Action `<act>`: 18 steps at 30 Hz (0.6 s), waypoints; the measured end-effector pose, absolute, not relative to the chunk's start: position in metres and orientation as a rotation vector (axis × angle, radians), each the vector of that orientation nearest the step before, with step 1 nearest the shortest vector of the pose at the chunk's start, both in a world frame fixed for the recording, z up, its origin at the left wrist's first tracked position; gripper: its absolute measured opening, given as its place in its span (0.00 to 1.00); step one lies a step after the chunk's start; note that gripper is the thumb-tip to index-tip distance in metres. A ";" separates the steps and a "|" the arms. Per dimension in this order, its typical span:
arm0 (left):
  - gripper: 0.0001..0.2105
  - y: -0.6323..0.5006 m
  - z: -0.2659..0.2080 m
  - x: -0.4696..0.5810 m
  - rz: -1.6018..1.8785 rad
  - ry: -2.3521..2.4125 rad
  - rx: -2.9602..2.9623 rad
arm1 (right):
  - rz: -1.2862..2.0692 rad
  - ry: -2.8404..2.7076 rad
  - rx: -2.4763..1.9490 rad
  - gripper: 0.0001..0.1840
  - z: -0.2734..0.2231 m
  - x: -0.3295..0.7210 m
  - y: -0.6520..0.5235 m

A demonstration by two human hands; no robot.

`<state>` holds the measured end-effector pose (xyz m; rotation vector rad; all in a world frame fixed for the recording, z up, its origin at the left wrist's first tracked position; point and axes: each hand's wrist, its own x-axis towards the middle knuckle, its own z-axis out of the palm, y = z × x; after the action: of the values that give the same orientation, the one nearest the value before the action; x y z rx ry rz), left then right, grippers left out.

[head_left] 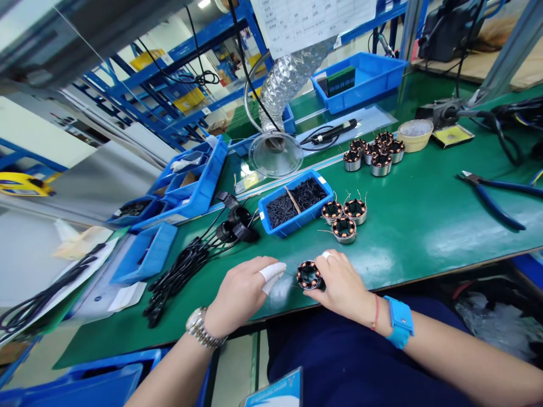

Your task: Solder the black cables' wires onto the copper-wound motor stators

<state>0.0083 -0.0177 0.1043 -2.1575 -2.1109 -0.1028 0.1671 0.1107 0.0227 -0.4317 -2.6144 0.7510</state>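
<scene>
My right hand, a white covering on one finger, grips a motor stator with copper windings, low over the bench's front edge. My left hand is just left of it, its white-covered fingers pressed together. A thin wire seems to run from the stator toward those fingertips, but what they pinch is too small to make out. Behind the right hand stand three more stators with loose wire ends sticking out. A blue tray beside them holds short black sleeve-like pieces, split by a tan divider.
Several stators stand farther back, near a round yellowish tub. Blue-handled pliers lie at right. Bundled black cables lie at left. A clear extraction hood hangs over the bench, before a soldering iron.
</scene>
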 end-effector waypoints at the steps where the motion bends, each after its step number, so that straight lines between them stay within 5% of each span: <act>1: 0.10 -0.017 0.106 0.008 -0.042 -2.072 -2.174 | 0.753 -2.615 -0.428 0.21 0.023 0.167 0.111; 10: 0.10 -0.011 0.109 0.002 0.306 -1.791 -2.250 | 0.753 -2.626 -0.438 0.21 0.023 0.167 0.111; 18: 0.12 -0.017 0.099 0.005 0.058 -1.766 -2.219 | 0.755 -2.612 -0.426 0.20 0.022 0.168 0.112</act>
<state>0.0047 -0.0166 0.0989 -2.2192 -1.7665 0.0579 0.1678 0.1116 0.0219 -0.4257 -2.6123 0.7553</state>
